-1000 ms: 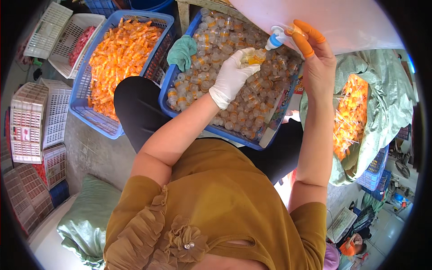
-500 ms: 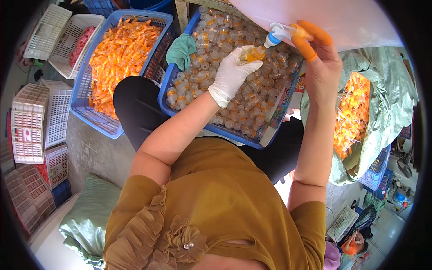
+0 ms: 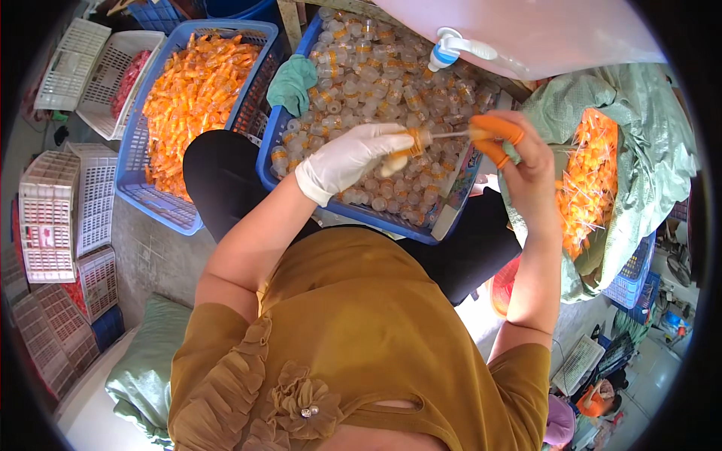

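Observation:
My left hand (image 3: 353, 158), in a white glove, is closed around a small clear bottle (image 3: 420, 140) with orange on it, tilted with its neck to the right. My right hand (image 3: 519, 143) wears orange finger covers and pinches a thin white stick (image 3: 450, 135). The stick's left end meets the bottle's neck; motion blur hides whether it is inside. Fingers cover the stick's other end. Below both hands, a blue crate (image 3: 265, 154) holds many similar small bottles (image 3: 361, 83). A white and blue tap (image 3: 445, 51) juts from a large pale container (image 3: 549, 30) above.
On the left stands a blue basket (image 3: 129, 161) heaped with orange-filled bottles (image 3: 199, 98). A green cloth (image 3: 292, 84) hangs over the crate's rim. At right, a green woven sack (image 3: 654, 143) holds orange pieces with white sticks (image 3: 590, 180). White crates (image 3: 49, 214) stand far left.
Both hands have come down from the tap. My left hand has brought the bottle lower and turned its neck rightward. My right hand now has the stick at the bottle's neck.

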A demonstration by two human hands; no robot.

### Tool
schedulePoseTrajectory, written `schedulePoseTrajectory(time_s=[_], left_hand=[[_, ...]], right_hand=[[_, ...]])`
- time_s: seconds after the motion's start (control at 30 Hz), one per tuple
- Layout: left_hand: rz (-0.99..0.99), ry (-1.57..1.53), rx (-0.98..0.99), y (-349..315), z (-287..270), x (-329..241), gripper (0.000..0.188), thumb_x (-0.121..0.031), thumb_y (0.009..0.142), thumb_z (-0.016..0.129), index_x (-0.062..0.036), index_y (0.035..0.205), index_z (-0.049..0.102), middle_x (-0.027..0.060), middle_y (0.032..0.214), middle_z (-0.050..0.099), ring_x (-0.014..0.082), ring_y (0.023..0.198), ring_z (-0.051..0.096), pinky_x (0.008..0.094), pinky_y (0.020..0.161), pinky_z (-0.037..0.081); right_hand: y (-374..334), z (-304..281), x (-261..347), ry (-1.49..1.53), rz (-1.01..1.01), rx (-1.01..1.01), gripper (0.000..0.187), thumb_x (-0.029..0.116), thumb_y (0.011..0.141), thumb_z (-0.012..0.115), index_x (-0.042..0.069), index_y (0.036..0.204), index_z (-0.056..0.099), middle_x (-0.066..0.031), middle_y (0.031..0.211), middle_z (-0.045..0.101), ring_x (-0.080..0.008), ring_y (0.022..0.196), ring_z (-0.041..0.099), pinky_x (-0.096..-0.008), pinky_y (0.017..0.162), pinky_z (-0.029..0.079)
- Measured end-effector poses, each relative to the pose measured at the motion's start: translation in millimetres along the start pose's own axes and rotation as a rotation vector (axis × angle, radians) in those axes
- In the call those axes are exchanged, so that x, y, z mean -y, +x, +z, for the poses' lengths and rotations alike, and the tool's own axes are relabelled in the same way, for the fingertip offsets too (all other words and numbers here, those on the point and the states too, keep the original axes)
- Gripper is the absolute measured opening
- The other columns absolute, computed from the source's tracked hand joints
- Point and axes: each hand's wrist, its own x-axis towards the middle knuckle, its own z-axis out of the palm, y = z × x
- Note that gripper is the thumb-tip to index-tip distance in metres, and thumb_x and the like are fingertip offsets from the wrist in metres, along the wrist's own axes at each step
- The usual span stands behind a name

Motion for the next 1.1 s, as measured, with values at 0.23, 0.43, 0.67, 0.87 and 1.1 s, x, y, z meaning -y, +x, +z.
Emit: schedulePoseTrajectory(time_s=[0.23,0.43,0.67,0.87,1.1], left_hand=[[-0.144,-0.164,0.143,-14,27,-10,0.049,-0.041,0.099,0.049,0.0043,0.111,0.063,0.0089,0.087,0.065,0.0095,0.062,0.053,0.0217,0.055,0.041],[0.059,0.212,0.036,-19,54,-14,0.039,-0.035,0.097,0.056,-0.0004,0.114,0.059,0.0062,0.087,0.064,0.0077,0.063,0.054,0.0206,0.057,0.042],[1.135,1.614,-0.395,-16,54,-10,0.054,-0.020,0.063,0.080,-0.0132,0.113,0.061,-0.0014,0.091,0.064,0.0201,0.082,0.060,0.0445,0.098,0.035],[-0.050,0.291,0.101,-15,38,-25,0.031,-0.027,0.088,0.071,-0.0077,0.111,0.063,-0.0038,0.092,0.062,0.0053,0.077,0.055,0.0199,0.067,0.045],[1.191,1.693,-0.428,-12,54,-1,0.050,-0.030,0.066,0.079,-0.0188,0.113,0.066,-0.0035,0.082,0.056,0.0160,0.086,0.052,0.0435,0.102,0.030]], right_hand=[[-3,0,15,-0.015,-0.309,0.105,0.034,-0.006,0.070,0.069,0.003,0.102,0.068,-0.0093,0.099,0.065,-0.0277,0.090,0.063,-0.0348,0.075,0.052],[-8,-2,20,-0.002,-0.140,0.142,0.021,0.002,0.075,0.069,0.001,0.096,0.066,-0.0106,0.091,0.064,-0.0276,0.083,0.062,-0.0347,0.071,0.051],[-29,5,1,0.698,0.573,0.486,0.016,0.015,0.088,0.062,0.000,0.093,0.065,-0.0129,0.081,0.060,-0.0275,0.069,0.058,-0.0333,0.060,0.045],[-17,10,33,-0.340,-0.328,0.036,0.013,0.009,0.086,0.065,-0.002,0.094,0.066,-0.0133,0.077,0.058,-0.0273,0.069,0.058,-0.0317,0.061,0.045],[-50,10,5,0.491,0.424,0.274,0.019,0.009,0.087,0.068,0.000,0.104,0.068,-0.0068,0.089,0.064,-0.0149,0.077,0.060,-0.0273,0.069,0.047]])
